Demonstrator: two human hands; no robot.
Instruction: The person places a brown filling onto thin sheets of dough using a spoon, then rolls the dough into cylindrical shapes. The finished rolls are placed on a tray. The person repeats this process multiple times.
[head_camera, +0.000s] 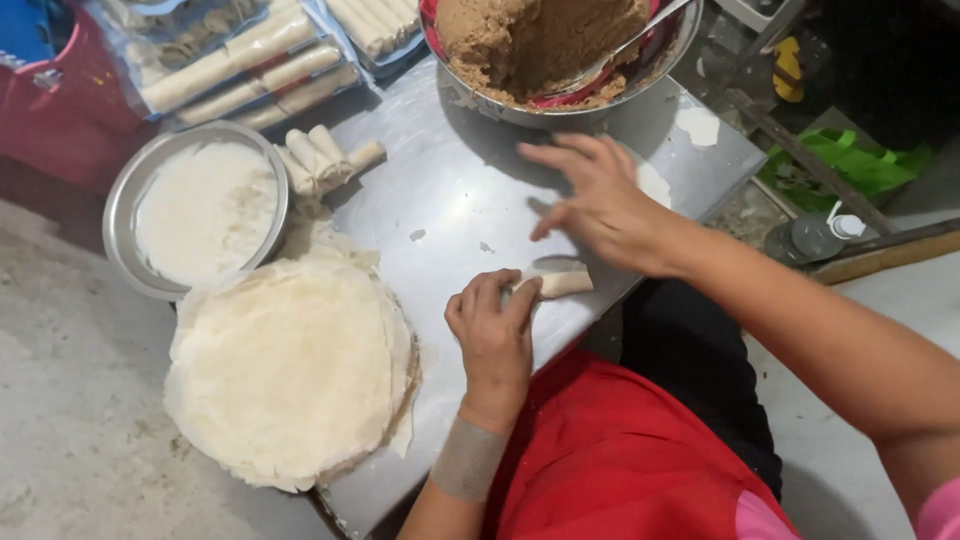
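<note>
item: left hand (492, 335), fingers curled and pinched on one end of a small pale rolled wrapper, cylinder-shaped (560, 284), which lies on the grey sheet-metal work surface (450, 190) near its front edge, just above the lap.
item: right hand (598, 200), open, fingers spread flat, hovering over the metal beyond the roll; holds nothing.
risk: the roll sits close to the table's near edge; a loose pinch could let the wrapper unwind or the piece slide off onto the red apron (610, 460). thin wrapper may tear if pressed hard; this is a judgement only.
item: tall stack of round, thin white wrapper sheets (290, 365), left of the hands, overhanging the table edge; could tip or dry out.
item: round shallow metal pan of white paste or liquid (200, 210), touching the stack's far side.
item: a few finished rolls (322, 155), loose, beside the pan.
item: large metal bowl of brown crumbly filling with a spoon (550, 45), far edge.
item: clear bags of packed rolls (250, 65), far left.
room: bare concrete floor (70, 400), green plastic bag (850, 160), clear bottle with white cap (815, 235) at right.
</note>
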